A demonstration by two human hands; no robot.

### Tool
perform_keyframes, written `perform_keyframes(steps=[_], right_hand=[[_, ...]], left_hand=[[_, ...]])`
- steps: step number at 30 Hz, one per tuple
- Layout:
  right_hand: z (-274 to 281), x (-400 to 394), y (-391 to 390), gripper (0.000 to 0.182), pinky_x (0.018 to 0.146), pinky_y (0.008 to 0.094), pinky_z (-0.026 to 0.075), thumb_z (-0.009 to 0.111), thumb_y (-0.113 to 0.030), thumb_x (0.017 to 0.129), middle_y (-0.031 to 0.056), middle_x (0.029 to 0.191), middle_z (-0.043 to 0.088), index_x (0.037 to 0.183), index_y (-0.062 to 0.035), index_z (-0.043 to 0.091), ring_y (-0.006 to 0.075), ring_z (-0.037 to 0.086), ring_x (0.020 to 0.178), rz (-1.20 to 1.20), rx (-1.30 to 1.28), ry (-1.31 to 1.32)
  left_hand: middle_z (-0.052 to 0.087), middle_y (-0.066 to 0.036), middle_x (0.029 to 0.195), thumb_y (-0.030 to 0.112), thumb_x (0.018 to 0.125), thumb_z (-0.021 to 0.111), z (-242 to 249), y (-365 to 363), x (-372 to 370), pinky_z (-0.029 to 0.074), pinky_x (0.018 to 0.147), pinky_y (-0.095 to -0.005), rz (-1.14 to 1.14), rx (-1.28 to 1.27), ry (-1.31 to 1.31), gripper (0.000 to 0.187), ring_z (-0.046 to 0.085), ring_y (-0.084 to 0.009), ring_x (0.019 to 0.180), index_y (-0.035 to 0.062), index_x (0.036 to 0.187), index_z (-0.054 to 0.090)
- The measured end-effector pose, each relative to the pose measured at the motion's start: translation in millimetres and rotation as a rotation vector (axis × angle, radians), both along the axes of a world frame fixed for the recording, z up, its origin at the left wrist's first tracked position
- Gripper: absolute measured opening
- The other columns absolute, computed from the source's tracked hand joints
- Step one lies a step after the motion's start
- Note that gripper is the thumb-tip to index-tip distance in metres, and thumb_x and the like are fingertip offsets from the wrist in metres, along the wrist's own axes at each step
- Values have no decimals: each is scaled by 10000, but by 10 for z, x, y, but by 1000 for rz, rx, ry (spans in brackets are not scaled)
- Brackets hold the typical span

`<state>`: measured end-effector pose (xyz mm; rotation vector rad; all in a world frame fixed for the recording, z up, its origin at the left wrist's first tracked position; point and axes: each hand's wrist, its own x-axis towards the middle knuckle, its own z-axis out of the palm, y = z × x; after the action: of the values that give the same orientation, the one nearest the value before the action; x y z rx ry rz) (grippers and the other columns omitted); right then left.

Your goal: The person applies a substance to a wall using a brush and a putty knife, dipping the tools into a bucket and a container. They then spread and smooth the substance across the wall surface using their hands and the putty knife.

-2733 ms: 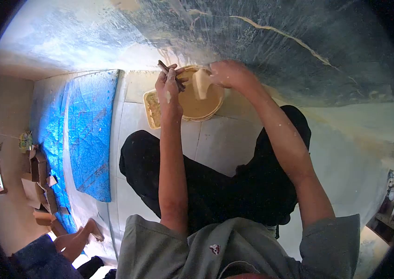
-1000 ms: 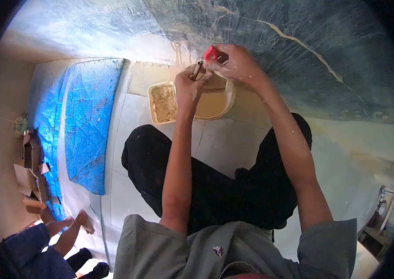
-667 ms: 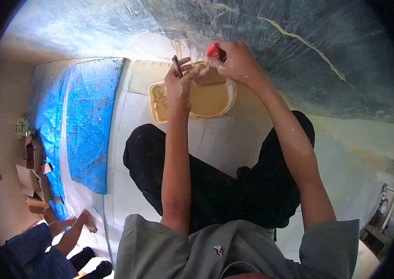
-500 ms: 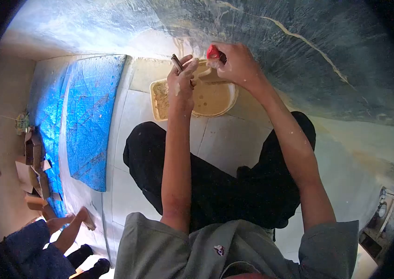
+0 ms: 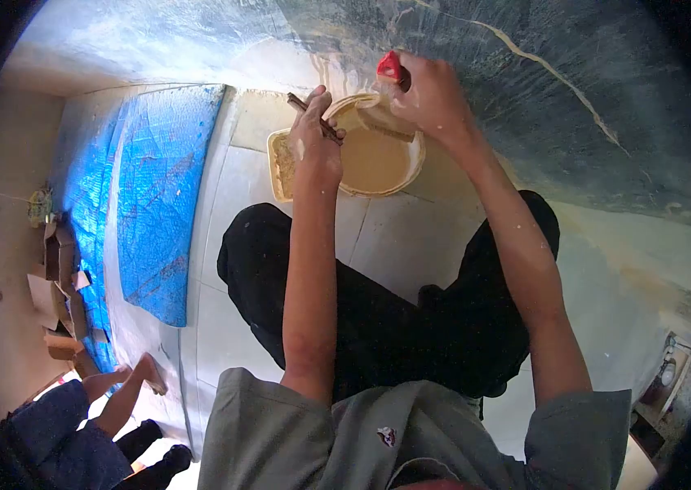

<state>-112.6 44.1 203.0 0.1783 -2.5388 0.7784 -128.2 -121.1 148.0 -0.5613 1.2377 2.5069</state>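
Fingers of my left hand (image 5: pixel 315 140) are wrapped round a thin dark stick-like tool (image 5: pixel 299 104), at the left rim of a round bucket. The bucket (image 5: pixel 375 189) holds beige, creamy liquid. My right hand (image 5: pixel 433 100) grips a red-handled tool (image 5: pixel 390 67) over the bucket's upper right side; the tool's lower part is mostly hidden by the hand. Against the bucket's left side stands a smaller rectangular tub (image 5: pixel 282 170) with a beige crust inside. Pale smears mark both hands.
A dark, streaked wall (image 5: pixel 541 106) with a beige line rises ahead. Blue sheeting (image 5: pixel 157 204) lies at the left, beside cardboard boxes (image 5: pixel 58 290). Another person's arms (image 5: pixel 129 400) show at the lower left. My crossed legs (image 5: pixel 378 327) rest on pale floor tiles.
My right hand has risen away from my left hand with the red-handled tool. The dark tool in my left hand has tilted flatter, and more of the bucket shows.
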Motion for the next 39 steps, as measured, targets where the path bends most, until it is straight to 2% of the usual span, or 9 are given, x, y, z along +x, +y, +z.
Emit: perform_keyframes(steps=[10,12,14,19,25,30,35,38,39], right_hand=[[-25,-65,113,288,600,438,478,661,-275,707,221,673,594,749,1,592,397,597,653,-98,-103,-66],[-52,-70,178,256,570,342,471,688,-224,761,133,642,613,798,12,597,233,628,592,-79,-211,-113],[-20,-42,203,259,567,327,473,689,-229,762,127,638,615,803,11,601,220,628,583,-84,-195,-101],[85,-21,255,279,571,262,492,693,-245,774,83,668,644,842,16,622,146,647,624,-156,40,-114],[-10,-65,325,261,575,275,505,672,-222,796,91,730,655,878,21,623,130,624,612,-145,-259,-190],[63,-51,301,261,571,281,502,676,-235,787,87,718,654,876,6,629,127,628,625,-173,-226,-149],[37,-76,266,269,571,299,479,681,-260,768,96,678,641,852,-10,632,145,622,612,-178,-233,-117],[52,-60,229,283,563,318,456,682,-275,758,119,659,627,824,-6,626,177,604,579,-191,-84,-54],[49,-62,215,319,576,384,461,678,-311,731,175,658,608,782,-3,609,289,602,620,-167,-141,-26]], left_hand=[[574,6,769,141,780,652,227,7,96,370,530,-196,-115,-375,141,276,423,-74,562,72,1047,648],[597,-11,790,137,778,656,192,-15,121,392,564,-203,-154,-443,198,282,467,-80,607,61,1049,649],[652,-56,847,114,765,677,171,53,144,443,668,-235,-176,-484,200,318,563,-100,748,12,1064,638],[669,-46,879,101,759,689,-288,90,78,450,686,-247,-255,-564,358,305,576,-95,724,-19,1034,635],[673,-39,805,142,732,716,-325,45,55,452,667,-263,-330,-664,295,311,582,-119,680,49,1021,653],[669,-104,781,320,677,742,-380,35,80,441,768,-377,-425,-1180,447,374,615,-266,739,79,953,670],[675,-108,782,326,687,730,-267,7,83,421,812,-400,-508,-1216,284,334,617,-303,791,80,908,688],[683,-94,810,301,697,722,-144,9,101,419,811,-393,-540,-1285,229,296,626,-282,798,82,894,694],[686,-86,828,283,703,715,-116,5,111,415,813,-387,-545,-1298,213,274,631,-267,801,83,889,697]])
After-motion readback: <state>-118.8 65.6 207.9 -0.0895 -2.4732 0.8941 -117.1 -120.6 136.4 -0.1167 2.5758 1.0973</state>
